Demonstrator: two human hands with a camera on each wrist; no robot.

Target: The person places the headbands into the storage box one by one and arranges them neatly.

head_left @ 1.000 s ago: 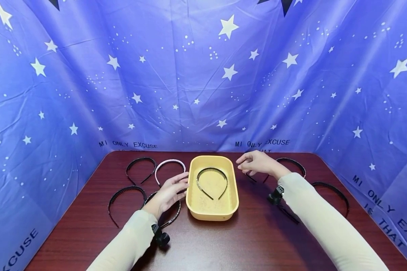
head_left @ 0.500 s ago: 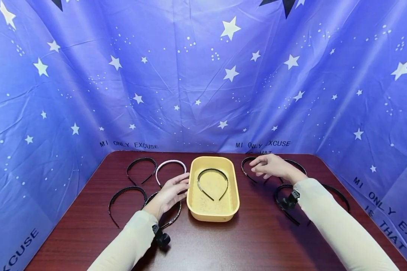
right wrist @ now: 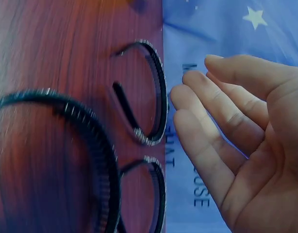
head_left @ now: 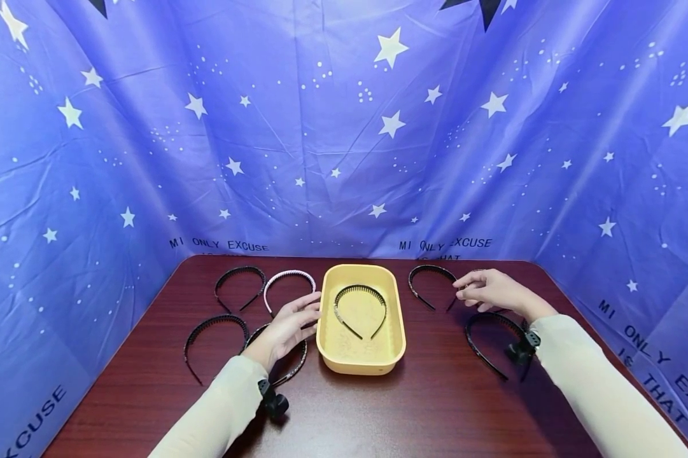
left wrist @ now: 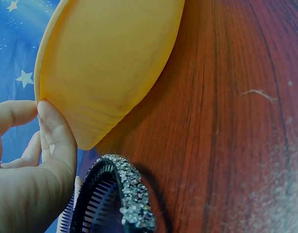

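My left hand pinches the left rim of a yellow plastic basin; in the left wrist view, thumb and forefinger meet at the basin's edge. Inside it lies a black toothed headband. Over the far right of the table, my right hand hovers with loosely bent fingers and nothing in them. Left of it lies a black headband, and just nearer to me another black headband. The right hand hides most of a headband behind it. In the right wrist view, its fingers stand apart from the headbands.
Left of the basin are a pink-white headband, two black headbands and a glittery headband partly under my left hand. Dark red wood makes up the table; a blue starry cloth hangs around it.
My right hand has moved to the right, away from the basin, uncovering the far headband and the nearer black one. My left hand has stayed at the basin's rim.
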